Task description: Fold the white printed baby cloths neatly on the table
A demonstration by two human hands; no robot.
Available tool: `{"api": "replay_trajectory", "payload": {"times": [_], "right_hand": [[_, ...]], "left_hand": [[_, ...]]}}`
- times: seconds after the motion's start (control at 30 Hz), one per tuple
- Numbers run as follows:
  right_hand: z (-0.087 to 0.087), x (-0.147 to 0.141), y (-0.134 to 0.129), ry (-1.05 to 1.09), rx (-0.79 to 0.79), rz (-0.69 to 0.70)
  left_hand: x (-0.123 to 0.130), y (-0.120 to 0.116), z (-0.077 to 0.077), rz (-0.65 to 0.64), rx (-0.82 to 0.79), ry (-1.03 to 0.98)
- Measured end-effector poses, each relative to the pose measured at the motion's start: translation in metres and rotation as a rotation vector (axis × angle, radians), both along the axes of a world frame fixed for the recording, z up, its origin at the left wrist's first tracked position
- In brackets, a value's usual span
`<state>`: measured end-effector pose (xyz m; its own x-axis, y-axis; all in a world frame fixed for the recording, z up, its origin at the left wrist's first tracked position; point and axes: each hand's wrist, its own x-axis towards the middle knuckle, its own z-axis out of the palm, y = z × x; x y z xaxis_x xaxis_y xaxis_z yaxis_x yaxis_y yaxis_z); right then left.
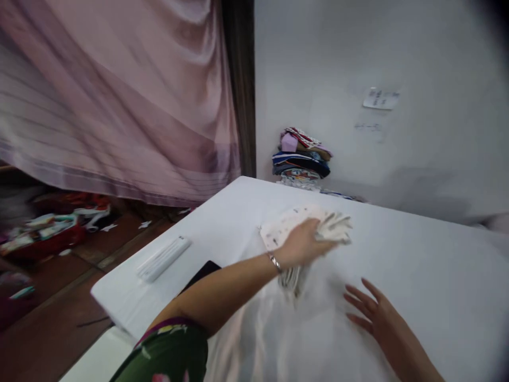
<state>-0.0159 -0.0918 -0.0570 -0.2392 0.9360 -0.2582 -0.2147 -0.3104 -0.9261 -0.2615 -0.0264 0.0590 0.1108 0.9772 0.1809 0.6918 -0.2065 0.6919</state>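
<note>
On the white table (397, 254) lies a folded white cloth (278, 231) with small dark marks and bunched, layered edges. My left hand (304, 244), with a silvery bracelet at the wrist, rests on this cloth, its fingers closed around part of the bunched fabric. Over the near part of the table spreads a pale, thin sheet (278, 339), blurred in places. To the right of the cloth my right hand (368, 313) hovers above the table, fingers spread, holding nothing.
A white oblong object (165, 259) and a dark flat object (204, 273) lie at the table's left. Folded clothes (302, 159) are stacked beyond the far edge, against the wall. A pink curtain (159, 95) hangs at the back left, with a red container (43, 239) on the floor.
</note>
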Motion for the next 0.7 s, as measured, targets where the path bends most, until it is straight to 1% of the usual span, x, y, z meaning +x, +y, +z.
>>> {"api": "replay_trajectory", "payload": {"times": [0.03, 0.1, 0.17, 0.2, 0.23, 0.27, 0.3, 0.33, 0.4, 0.43, 0.5, 0.53, 0.57, 0.6, 0.63, 0.67, 0.7], "right_hand": [[0.011, 0.001, -0.001, 0.102, -0.028, 0.013], [0.024, 0.005, -0.008, 0.149, -0.117, -0.004], [0.028, 0.01, -0.021, 0.141, -0.144, -0.036], [0.027, 0.013, -0.027, 0.133, -0.137, -0.063], [0.025, 0.017, -0.033, 0.125, -0.122, -0.096], [0.024, 0.021, -0.037, 0.115, -0.111, -0.134], [0.022, 0.027, -0.04, 0.102, -0.107, -0.175], [0.022, 0.034, -0.041, 0.086, -0.103, -0.213], [0.024, 0.053, -0.036, 0.041, -0.059, -0.273], [0.028, 0.066, -0.031, -0.007, -0.005, -0.304], [0.04, 0.096, -0.019, -0.154, 0.137, -0.367], [0.047, 0.112, -0.013, -0.276, 0.207, -0.421], [0.054, 0.129, -0.008, -0.325, 0.237, -0.456], [0.061, 0.146, -0.004, -0.358, 0.253, -0.491], [0.067, 0.161, -0.003, -0.398, 0.266, -0.547], [0.072, 0.173, -0.003, -0.455, 0.278, -0.611], [0.076, 0.183, -0.006, -0.539, 0.307, -0.671]], "left_hand": [[0.024, -0.02, -0.01, -0.091, -0.147, -0.105], [0.061, -0.056, -0.031, -0.257, -0.422, -0.302], [0.083, -0.078, -0.045, -0.331, -0.626, -0.523], [0.088, -0.082, -0.047, -0.33, -0.691, -0.636], [0.09, -0.082, -0.045, -0.303, -0.725, -0.738], [0.088, -0.079, -0.039, -0.261, -0.723, -0.831], [0.082, -0.071, -0.028, -0.199, -0.691, -0.893], [0.073, -0.061, -0.014, -0.127, -0.613, -0.944], [0.047, -0.038, 0.021, -0.059, -0.322, -1.084], [0.031, -0.026, 0.04, -0.015, -0.15, -1.174], [0.002, -0.009, 0.074, 0.097, 0.126, -1.302], [-0.01, -0.005, 0.086, 0.155, 0.244, -1.347], [-0.019, -0.005, 0.093, 0.196, 0.319, -1.367], [-0.025, -0.008, 0.096, 0.212, 0.348, -1.37], [-0.028, -0.014, 0.093, 0.227, 0.344, -1.361], [-0.03, -0.023, 0.086, 0.239, 0.306, -1.339], [-0.03, -0.033, 0.075, 0.255, 0.244, -1.309]]}}
